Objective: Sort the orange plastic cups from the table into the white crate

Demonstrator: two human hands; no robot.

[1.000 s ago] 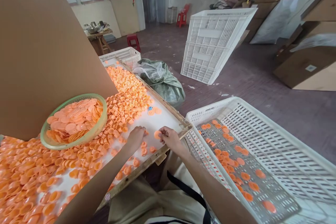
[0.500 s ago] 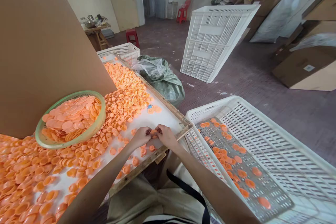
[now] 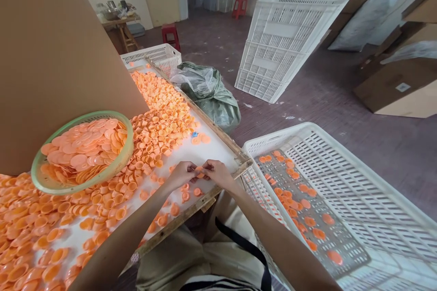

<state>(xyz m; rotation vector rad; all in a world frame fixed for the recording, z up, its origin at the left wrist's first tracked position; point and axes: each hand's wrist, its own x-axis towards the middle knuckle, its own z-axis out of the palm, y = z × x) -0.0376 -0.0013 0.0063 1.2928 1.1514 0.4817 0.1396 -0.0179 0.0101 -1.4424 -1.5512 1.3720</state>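
Over the near right corner of the white tabletop [image 3: 223, 154], my left hand [image 3: 184, 173] and my right hand [image 3: 217, 173] meet fingertip to fingertip. Both pinch one small orange plastic piece [image 3: 200, 172] between them; fingers cover part of it, so I cannot tell whether it is a cup, a disc or both together. A few loose orange cups [image 3: 185, 195] lie just below the hands. A large heap of orange cups [image 3: 164, 118] spreads over the table to the left. A green-rimmed basket [image 3: 128, 145] full of flat orange discs [image 3: 85, 143] rests on the heap.
A wooden strip [image 3: 184, 218] edges the table. At right stands a white crate [image 3: 341, 163] with scattered orange pieces [image 3: 290, 200] at its bottom. A tall cardboard sheet [image 3: 68, 63] rises at left. Beyond the table are a green sack [image 3: 218, 104] and stacked white crates [image 3: 280, 45].
The view has tilted down and shifted slightly. Both hands keep hold of the orange piece over the same table corner, with only small finger movement.
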